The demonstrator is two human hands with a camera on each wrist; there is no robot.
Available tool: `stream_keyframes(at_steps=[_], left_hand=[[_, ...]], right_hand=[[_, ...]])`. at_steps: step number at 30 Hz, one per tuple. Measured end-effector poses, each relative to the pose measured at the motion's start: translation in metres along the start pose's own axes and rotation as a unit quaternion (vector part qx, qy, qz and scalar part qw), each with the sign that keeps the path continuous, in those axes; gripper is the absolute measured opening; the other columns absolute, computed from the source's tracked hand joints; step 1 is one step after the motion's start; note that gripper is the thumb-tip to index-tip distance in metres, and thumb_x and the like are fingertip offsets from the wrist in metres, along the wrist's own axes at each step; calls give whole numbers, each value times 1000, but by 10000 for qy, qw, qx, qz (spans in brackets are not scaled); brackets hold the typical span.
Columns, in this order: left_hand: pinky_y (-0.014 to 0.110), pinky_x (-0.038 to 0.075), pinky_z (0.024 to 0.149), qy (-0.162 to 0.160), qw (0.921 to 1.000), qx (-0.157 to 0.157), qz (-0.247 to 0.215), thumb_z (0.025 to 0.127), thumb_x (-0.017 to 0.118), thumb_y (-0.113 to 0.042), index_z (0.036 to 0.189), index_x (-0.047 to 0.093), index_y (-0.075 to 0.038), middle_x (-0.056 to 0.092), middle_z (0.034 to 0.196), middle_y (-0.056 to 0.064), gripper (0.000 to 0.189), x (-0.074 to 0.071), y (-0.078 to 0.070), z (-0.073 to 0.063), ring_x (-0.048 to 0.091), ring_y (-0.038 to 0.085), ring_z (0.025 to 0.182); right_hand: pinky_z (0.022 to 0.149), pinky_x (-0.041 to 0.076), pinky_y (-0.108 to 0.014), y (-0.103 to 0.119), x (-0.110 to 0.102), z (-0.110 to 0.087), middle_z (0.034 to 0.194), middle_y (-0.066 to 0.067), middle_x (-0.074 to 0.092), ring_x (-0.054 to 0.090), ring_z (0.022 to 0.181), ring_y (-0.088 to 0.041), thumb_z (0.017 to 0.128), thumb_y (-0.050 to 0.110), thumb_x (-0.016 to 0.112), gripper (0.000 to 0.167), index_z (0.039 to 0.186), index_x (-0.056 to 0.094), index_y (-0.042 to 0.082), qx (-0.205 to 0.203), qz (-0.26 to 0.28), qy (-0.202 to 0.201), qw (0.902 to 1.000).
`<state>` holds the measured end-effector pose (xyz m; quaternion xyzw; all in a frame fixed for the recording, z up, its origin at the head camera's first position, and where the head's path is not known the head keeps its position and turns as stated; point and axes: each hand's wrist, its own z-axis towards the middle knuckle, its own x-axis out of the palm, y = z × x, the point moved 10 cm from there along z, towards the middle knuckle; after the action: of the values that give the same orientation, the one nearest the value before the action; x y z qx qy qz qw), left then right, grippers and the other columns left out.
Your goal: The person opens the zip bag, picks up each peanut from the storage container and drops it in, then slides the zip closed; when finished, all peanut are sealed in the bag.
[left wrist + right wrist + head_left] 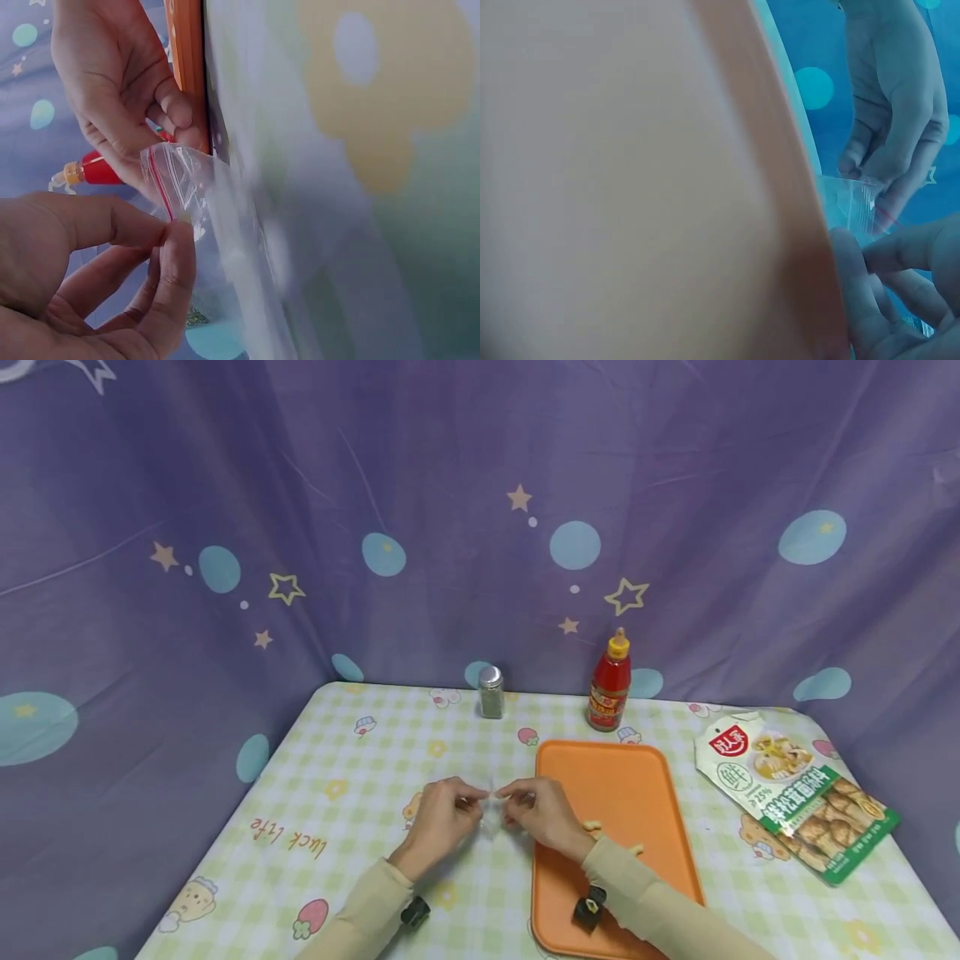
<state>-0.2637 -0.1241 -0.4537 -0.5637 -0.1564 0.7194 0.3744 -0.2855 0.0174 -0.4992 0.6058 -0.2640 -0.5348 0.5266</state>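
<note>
A small clear zip-lock bag (pixel 491 820) with a red line along its mouth hangs between both hands, just left of the orange tray. My left hand (pixel 438 820) pinches one side of the bag's top edge between thumb and forefinger. Across from it, my right hand (pixel 547 814) pinches the other side. Close up in the left wrist view, the bag (pixel 214 206) looks thin and see-through, and its lower part is blurred. Whether the bag's mouth is parted, I cannot tell.
Beside the bag lies the orange tray (pixel 611 777), with a few pale curved pieces (pixel 592 826) partly behind my right arm. A shaker (pixel 491 695) and a red sauce bottle (pixel 610 687) stand at the back. A green-and-white food packet (pixel 798 797) lies at right.
</note>
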Motion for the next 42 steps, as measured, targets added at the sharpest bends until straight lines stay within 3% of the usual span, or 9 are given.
stream_keyframes(at_steps=[7, 11, 17, 21, 28, 33, 42], left_hand=[[16, 54, 60, -128, 9997, -212, 31, 78, 71, 12, 88, 84, -3, 73, 75, 3, 22, -9, 1, -1, 68, 14, 64], [17, 50, 52, -117, 9990, -417, 60, 77, 70, 10, 87, 84, -5, 72, 75, 2, 22, -10, 3, -2, 64, 9, 60], [16, 54, 57, 39, 9990, -392, -188, 85, 76, 3, 84, 82, -5, 74, 78, 4, 10, -6, -2, -1, 67, 8, 63], [15, 56, 59, 100, 9988, -384, -300, 88, 78, 0, 83, 81, -6, 77, 78, 7, 8, -4, -4, 1, 72, 11, 64], [15, 54, 58, 145, 9993, -275, -184, 82, 69, 10, 91, 80, 4, 76, 78, 10, 15, -2, -4, 2, 68, 9, 61], [15, 52, 56, 107, 9998, -111, -102, 81, 63, 13, 93, 79, 8, 74, 80, 12, 21, -2, -8, 1, 65, 8, 61], [17, 49, 54, 57, 9993, -359, -66, 86, 64, 7, 99, 80, 4, 70, 80, 5, 21, -7, -4, 1, 55, 3, 57]], right_hand=[[61, 62, -26, -8, -7, 1, 78, -16, 78, 77, 67, -26, 93, -7, 65, 20, 102, 81, 0, 383, 355, -184, 9985], [62, 64, -29, -12, -9, 2, 84, -18, 79, 78, 69, -27, 94, -4, 67, 18, 100, 82, 1, 473, 455, -274, 9975], [60, 62, -24, -4, -8, 2, 87, -15, 80, 77, 68, -18, 97, 6, 71, 12, 100, 83, 3, 137, 132, -216, 9996], [60, 61, -22, 3, -6, 2, 87, -14, 80, 77, 69, -19, 98, 12, 73, 12, 98, 82, 5, -102, 29, -106, 9999], [61, 63, -28, 0, -9, 1, 89, -22, 78, 77, 67, -28, 95, 5, 75, 10, 98, 81, -2, 16, 412, -190, 9990], [60, 63, -31, -1, -11, 2, 85, -23, 78, 77, 66, -31, 95, 2, 73, 9, 98, 81, -3, 90, 359, -241, 9990], [60, 63, -28, -4, -20, 4, 83, -20, 78, 78, 66, -30, 95, 3, 73, 11, 98, 80, -4, 15, 322, -282, 9991]])
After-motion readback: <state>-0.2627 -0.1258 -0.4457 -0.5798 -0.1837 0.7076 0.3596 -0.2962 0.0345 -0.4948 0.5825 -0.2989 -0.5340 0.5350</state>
